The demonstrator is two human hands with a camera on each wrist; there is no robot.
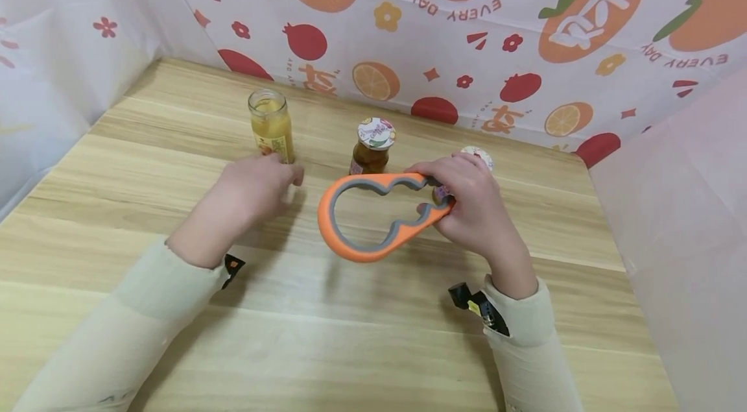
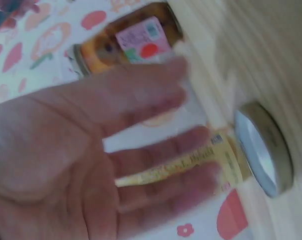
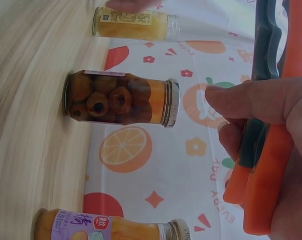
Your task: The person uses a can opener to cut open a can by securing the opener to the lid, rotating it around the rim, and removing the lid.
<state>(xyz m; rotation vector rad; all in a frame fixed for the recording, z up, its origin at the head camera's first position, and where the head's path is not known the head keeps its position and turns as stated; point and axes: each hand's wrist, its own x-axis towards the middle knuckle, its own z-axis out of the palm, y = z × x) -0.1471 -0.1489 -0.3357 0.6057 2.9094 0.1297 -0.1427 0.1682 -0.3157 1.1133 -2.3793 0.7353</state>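
Note:
My left hand (image 1: 257, 188) is in front of an open glass jar of yellow fruit (image 1: 273, 130). In the left wrist view its fingers are extended and blurred, with nothing held. A metal jar lid (image 2: 278, 155) appears beyond the fingertips, in front of that jar and by the tabletop; the head view hides it behind the hand. My right hand (image 1: 473, 204) grips an orange jar opener (image 1: 327, 217) with grey toothed inner edges by its handle ends. The opener is raised above the table, its wide loop pointing left.
A lidded jar of dark round fruit (image 1: 370, 157) stands at the back middle. Behind the right hand is another lidded jar with a purple label (image 3: 81, 227). A fruit-print curtain (image 1: 432, 74) hangs along the back edge of the wooden table (image 1: 280, 347).

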